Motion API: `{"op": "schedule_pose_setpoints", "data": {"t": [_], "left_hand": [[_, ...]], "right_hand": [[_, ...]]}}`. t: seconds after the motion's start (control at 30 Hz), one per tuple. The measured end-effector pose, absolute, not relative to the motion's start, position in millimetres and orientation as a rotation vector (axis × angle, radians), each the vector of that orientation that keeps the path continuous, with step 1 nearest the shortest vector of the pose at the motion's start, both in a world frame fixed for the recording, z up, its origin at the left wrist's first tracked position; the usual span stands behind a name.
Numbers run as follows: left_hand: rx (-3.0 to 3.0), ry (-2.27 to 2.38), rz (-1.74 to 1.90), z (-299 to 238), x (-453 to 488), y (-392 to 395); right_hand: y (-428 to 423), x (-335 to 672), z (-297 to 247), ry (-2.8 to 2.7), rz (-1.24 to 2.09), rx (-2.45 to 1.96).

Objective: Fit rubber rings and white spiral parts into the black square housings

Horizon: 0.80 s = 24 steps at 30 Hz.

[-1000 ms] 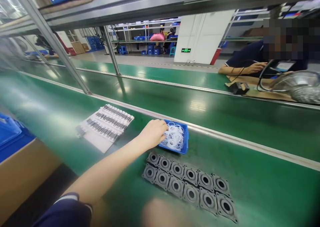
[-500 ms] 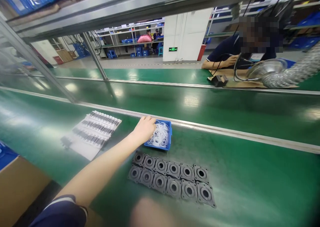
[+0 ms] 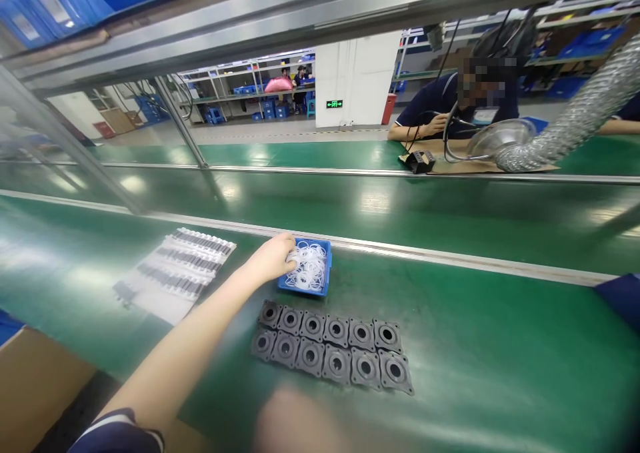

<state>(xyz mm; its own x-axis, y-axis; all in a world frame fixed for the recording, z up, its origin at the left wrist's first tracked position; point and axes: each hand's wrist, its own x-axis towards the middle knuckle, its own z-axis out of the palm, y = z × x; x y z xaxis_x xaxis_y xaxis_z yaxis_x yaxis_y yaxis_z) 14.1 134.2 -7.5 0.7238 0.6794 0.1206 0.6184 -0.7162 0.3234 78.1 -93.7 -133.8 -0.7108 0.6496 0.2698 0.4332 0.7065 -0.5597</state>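
Note:
My left hand (image 3: 271,257) reaches forward to a small blue tray (image 3: 320,289) filled with thin white rings (image 3: 309,266). Its fingers are curled, with the tips in the pile at the tray's left side; what they pinch is hidden. Just in front of the tray lie two rows of black square parts with round holes (image 3: 333,346), set edge to edge on the green bench (image 3: 475,346). A blurred skin-coloured shape at the bottom edge is my right hand (image 3: 295,423); its fingers do not show.
A white sheet with rows of small dark parts (image 3: 175,273) lies left of the tray. A metal rail (image 3: 450,260) borders the green conveyor belt behind. Across the belt a person (image 3: 450,106) sits by a silver flexible duct (image 3: 565,130). A cardboard box (image 3: 35,380) stands at lower left.
My left hand has stayed at the blue tray, fingers curling further into the rings. The view has swung, so the tray and black parts sit further left and lower.

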Motion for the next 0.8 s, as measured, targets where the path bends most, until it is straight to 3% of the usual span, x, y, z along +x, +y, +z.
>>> {"op": "schedule_pose_setpoints", "data": {"t": [0.33,0.53,0.8], "left_hand": [[1.997,1.157,0.569,-25,-1,142],[1.610,1.033,0.671,-22,2,123],[1.298,0.863,0.654,-15,4,80]], "right_hand": [[-104,110,-76,-2.338,0.708,-0.828],[-64,172,-10,-1.756,0.727,-1.244],[18,177,-19,-1.478,0.932,-1.313]]}}
